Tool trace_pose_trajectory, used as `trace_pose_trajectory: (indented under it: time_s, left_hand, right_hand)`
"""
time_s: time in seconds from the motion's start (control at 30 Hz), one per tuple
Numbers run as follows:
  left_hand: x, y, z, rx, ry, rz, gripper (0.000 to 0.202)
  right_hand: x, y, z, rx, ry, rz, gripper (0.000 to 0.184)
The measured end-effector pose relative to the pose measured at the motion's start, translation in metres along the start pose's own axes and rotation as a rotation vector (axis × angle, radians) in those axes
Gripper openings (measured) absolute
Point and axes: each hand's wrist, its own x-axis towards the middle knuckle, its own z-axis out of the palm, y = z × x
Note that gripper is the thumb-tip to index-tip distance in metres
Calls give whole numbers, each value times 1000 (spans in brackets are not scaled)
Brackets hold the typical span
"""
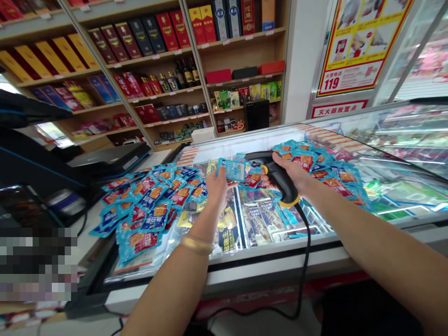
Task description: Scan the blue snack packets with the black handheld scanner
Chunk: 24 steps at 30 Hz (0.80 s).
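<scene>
My left hand (217, 185) pinches a small blue snack packet (231, 169), its printed back turned up. In my right hand (287, 170) is a black and yellow barcode scanner (280, 179), gripped by the handle, its head pointing left toward the packet. The scanner's cord hangs down past the freezer's front edge. On the freezer's glass top (164, 249), a heap of blue and red snack packets (150, 200) lies to the left. Another heap of similar packets (336, 177) spreads to the right, and a few more packets (252, 179) lie behind my hands.
Under the glass, wrapped ice creams (261, 219) show. At the left stand a dark checkout machine (31, 154) and a black flat device (112, 158). Shelves (157, 56) with boxes and bottles line the back wall. A poster (364, 46) hangs at the right.
</scene>
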Motion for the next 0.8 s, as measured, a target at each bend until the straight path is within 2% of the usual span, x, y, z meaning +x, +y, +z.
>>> trace_pose_trajectory:
  time_s: [0.27, 0.5, 0.8]
  left_hand:
    - [0, 0, 1, 91, 13, 104, 28]
    - [7, 2, -9, 388, 59, 292, 28]
    - [11, 3, -14, 404, 74, 300, 27]
  right_hand:
    - [2, 2, -2, -87, -29, 5, 51]
    - [0, 1, 1, -160, 32, 30, 51]
    - [9, 6, -11, -217, -71, -13, 55]
